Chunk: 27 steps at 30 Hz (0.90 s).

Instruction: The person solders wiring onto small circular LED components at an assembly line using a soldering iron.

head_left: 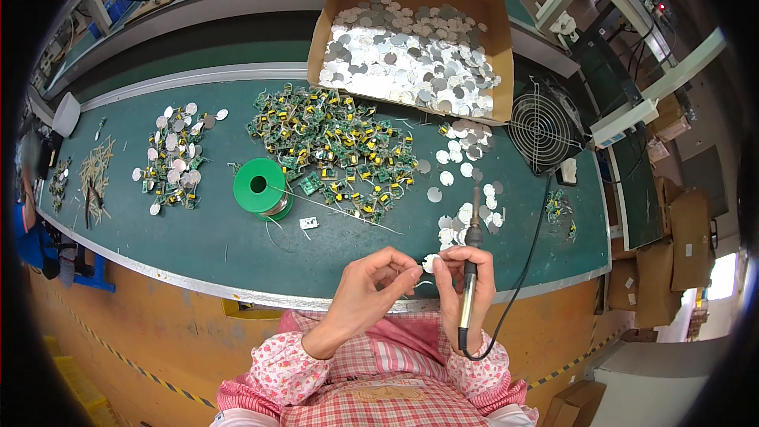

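Note:
My right hand (468, 277) is closed, with a soldering iron (470, 285) lying across its fingers, tip pointing away from me. Between its thumb and forefinger sits a small white notched disc (431, 262). My left hand (371, 281) meets it from the left, thumb and fingertips pinched together close to the disc; what they hold, if anything, is hidden. Just below those fingertips a short pale wire end shows. Both hands hover over the near edge of the green table (198, 245). A green spool of solder wire (257, 186) stands beyond my left hand.
A heap of small circuit boards (340, 146) covers the table's middle. Boards with discs attached (174, 154) lie left. Loose discs (455, 225) spread below a cardboard box of discs (506, 71). A fan with a wire guard (545, 126) stands right; the iron's black cable (526, 269) runs beside it.

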Available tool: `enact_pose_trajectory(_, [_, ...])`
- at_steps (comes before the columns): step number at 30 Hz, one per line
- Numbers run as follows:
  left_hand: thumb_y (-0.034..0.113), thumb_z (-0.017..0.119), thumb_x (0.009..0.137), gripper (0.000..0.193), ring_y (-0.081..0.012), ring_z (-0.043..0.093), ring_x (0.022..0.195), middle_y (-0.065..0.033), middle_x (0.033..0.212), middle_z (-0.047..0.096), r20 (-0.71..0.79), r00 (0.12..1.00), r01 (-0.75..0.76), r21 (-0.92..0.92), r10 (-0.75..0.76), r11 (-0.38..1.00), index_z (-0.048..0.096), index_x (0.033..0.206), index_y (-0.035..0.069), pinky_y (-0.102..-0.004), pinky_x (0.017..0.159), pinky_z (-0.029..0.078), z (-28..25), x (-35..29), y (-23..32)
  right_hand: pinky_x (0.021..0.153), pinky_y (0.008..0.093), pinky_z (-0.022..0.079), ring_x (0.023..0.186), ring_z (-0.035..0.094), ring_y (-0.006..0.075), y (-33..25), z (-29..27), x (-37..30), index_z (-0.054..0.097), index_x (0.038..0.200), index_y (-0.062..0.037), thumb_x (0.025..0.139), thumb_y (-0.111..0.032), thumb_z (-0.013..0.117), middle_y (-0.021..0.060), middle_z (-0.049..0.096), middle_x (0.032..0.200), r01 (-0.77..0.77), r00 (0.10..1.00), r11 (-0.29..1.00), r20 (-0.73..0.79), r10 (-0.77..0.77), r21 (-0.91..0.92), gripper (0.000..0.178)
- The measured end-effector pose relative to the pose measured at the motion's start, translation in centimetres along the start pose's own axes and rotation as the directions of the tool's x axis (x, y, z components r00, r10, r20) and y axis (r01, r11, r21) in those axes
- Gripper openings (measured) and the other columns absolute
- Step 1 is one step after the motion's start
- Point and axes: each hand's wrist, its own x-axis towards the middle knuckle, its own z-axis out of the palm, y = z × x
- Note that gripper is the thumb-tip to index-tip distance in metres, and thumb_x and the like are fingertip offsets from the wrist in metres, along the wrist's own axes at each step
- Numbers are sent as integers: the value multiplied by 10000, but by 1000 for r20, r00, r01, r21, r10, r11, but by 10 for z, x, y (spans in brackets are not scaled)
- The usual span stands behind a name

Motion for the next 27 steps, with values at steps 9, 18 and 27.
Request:
enact_pose_trajectory(9, [25, 626, 871, 112, -62, 577, 742, -36, 884, 618, -43, 995, -84, 122, 90, 989, 577, 961, -19, -200, 643, 468, 1, -1, -1, 688, 242, 520, 781, 629, 142, 0, 3, -7, 532, 946, -8, 805, 48, 657, 107, 613, 909, 57, 998, 998, -34, -58, -40, 196])
enact_pose_trajectory(18, [45, 675, 827, 113, -54, 515, 699, -21, 827, 624, -112, 974, -160, 290, 199, 944, 685, 937, 24, -197, 600, 415, -1, -2, 7, 643, 247, 507, 758, 608, 155, 3, 2, -7, 545, 924, -11, 791, 60, 664, 115, 632, 864, 125, 992, 987, -23, -128, -103, 192])
enact_pose_trajectory(27, [47, 693, 811, 149, -61, 498, 672, -30, 817, 631, -123, 966, -185, 294, 229, 938, 723, 956, 58, -201, 592, 412, 0, -3, 6, 641, 248, 508, 760, 609, 159, 2, 3, -7, 547, 924, -15, 787, 64, 668, 113, 627, 867, 133, 991, 988, -24, -135, -82, 198])
